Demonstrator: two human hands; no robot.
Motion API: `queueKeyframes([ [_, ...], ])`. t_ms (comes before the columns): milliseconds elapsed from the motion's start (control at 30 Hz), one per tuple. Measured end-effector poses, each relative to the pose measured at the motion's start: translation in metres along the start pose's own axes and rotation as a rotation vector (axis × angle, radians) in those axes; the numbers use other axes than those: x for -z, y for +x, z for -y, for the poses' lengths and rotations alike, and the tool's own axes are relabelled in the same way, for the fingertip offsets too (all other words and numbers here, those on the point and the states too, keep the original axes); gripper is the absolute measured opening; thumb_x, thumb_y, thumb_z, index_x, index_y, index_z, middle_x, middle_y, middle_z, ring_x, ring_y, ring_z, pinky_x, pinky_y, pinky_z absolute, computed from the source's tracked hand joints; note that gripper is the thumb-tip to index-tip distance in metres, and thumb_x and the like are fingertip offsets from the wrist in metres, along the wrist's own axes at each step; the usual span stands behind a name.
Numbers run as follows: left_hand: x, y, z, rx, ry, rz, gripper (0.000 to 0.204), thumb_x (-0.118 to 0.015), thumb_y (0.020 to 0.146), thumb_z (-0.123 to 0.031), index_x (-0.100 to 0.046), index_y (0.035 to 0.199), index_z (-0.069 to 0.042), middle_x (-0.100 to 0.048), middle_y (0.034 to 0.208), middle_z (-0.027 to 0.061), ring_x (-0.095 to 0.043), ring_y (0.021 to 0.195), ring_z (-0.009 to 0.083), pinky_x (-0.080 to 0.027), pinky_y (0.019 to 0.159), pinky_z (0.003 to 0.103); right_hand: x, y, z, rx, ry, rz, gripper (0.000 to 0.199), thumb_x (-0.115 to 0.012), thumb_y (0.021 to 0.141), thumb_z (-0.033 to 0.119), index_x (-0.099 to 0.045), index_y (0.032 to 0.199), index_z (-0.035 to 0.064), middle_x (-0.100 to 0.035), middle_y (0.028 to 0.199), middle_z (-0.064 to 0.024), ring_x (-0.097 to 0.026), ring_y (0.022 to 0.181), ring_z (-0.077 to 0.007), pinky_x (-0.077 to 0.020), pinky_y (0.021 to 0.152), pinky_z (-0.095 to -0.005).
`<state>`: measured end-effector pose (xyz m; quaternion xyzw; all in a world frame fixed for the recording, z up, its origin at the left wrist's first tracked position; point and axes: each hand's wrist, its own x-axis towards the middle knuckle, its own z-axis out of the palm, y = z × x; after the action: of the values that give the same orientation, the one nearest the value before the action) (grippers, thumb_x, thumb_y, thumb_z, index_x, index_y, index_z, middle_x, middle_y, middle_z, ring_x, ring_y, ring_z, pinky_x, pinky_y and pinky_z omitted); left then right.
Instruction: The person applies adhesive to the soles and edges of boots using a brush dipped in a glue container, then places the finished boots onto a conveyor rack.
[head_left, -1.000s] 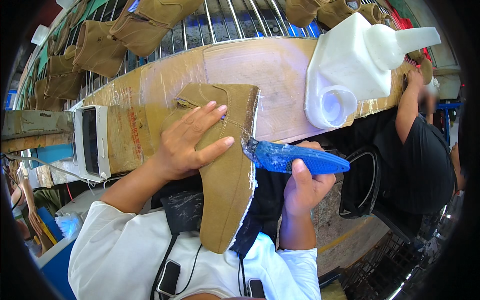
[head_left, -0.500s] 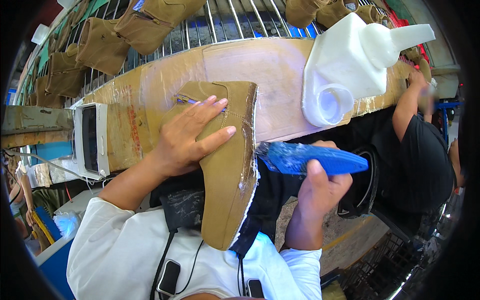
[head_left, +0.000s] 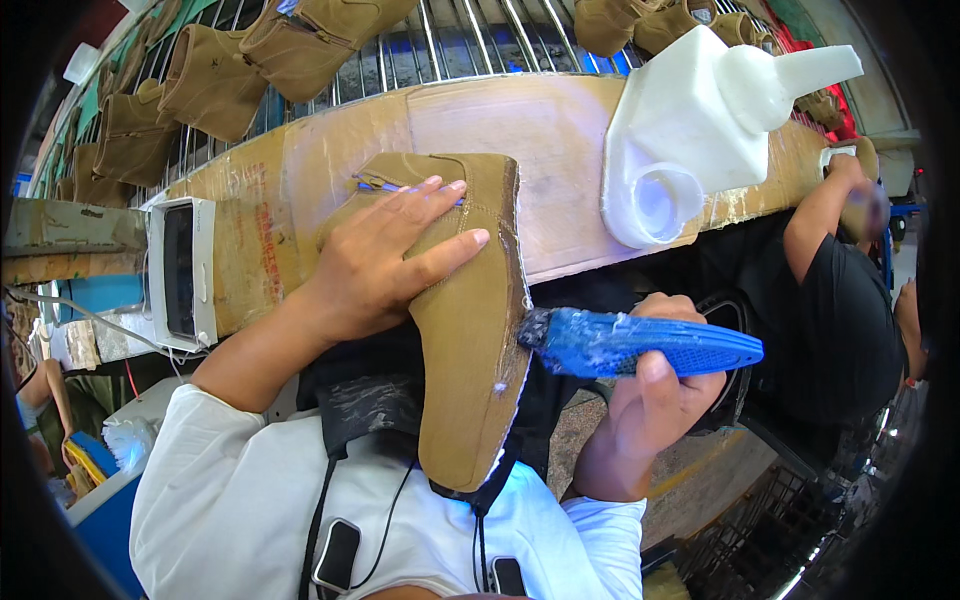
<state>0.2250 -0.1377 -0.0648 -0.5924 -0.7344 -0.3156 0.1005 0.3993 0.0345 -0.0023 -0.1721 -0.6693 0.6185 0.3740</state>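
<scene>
A tan boot upper point(head_left: 465, 345) lies across the near edge of the bench, its narrow end over my lap. My left hand point(head_left: 385, 250) rests on it with fingers spread, beside a blue zipper point(head_left: 380, 186). In my right hand point(head_left: 665, 385) is a blue glue brush point(head_left: 640, 342), held level from the right. Its dark bristles touch the boot's right edge about halfway down. Along that edge runs a darker, wet-looking strip with white residue, and a whitish blob sits lower down. My right fingers behind the handle are partly hidden.
A white plastic bottle point(head_left: 690, 120) with an open cup-like mouth point(head_left: 660, 205) stands on the cardboard-covered bench point(head_left: 500, 120). Several tan boots point(head_left: 210, 80) line a metal-bar rack point(head_left: 480, 40) behind. A white-framed device point(head_left: 182, 275) sits at left. At right is another person in black point(head_left: 850, 310).
The brush has moved down along the boot's edge and slightly right. The boot and my left hand have shifted a little right. The lower edge shows less white residue.
</scene>
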Motion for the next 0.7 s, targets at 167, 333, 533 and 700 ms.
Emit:
queueKeyframes([
  [167, 0.002, 0.004, 0.001, 0.008, 0.012, 0.023, 0.059, -0.069, 0.069, -0.012, -0.053, 0.125, -0.021, -0.055, 0.124, 0.016, -0.056, 0.112, 0.0336, -0.047, 0.09, 0.042, 0.006, -0.007, 0.01, 0.142, 0.055, 0.163, 0.027, -0.077, 0.07, 0.019, -0.064, 0.079, -0.0028, -0.061, 0.07, -0.0101, -0.054, 0.055, -0.017, -0.041, 0.05, -0.026],
  [333, 0.008, 0.011, 0.0, 0.017, 0.014, 0.055, 0.062, -0.069, 0.067, -0.009, -0.053, 0.125, -0.02, -0.056, 0.122, 0.0151, -0.058, 0.109, 0.0333, -0.048, 0.087, 0.043, 0.017, -0.008, 0.022, 0.25, 0.232, 0.388, 0.03, -0.079, 0.07, 0.018, -0.064, 0.08, -0.0055, -0.062, 0.066, -0.0137, -0.056, 0.051, -0.0187, -0.0425, 0.046, -0.027],
  [533, 0.01, 0.022, 0.0, 0.04, 0.014, 0.056, 0.059, -0.077, 0.066, -0.016, -0.052, 0.12, -0.015, -0.059, 0.12, 0.0172, -0.06, 0.106, 0.0349, -0.048, 0.089, 0.042, 0.001, -0.014, 0.012, 0.303, 0.031, -0.057, 0.035, -0.078, 0.075, 0.028, -0.06, 0.085, -0.0005, -0.059, 0.073, -0.0098, -0.055, 0.056, -0.0162, -0.0414, 0.048, -0.025],
  [700, 0.013, 0.027, -0.001, 0.051, 0.006, 0.063, 0.061, -0.077, 0.065, -0.015, -0.052, 0.12, -0.014, -0.059, 0.12, 0.0165, -0.06, 0.105, 0.0338, -0.049, 0.087, 0.04, 0.024, -0.008, 0.024, 0.282, 0.186, 0.365, 0.029, -0.074, 0.08, 0.024, -0.06, 0.085, -0.0008, -0.059, 0.072, -0.0112, -0.054, 0.053, -0.016, -0.0411, 0.045, -0.0247],
])
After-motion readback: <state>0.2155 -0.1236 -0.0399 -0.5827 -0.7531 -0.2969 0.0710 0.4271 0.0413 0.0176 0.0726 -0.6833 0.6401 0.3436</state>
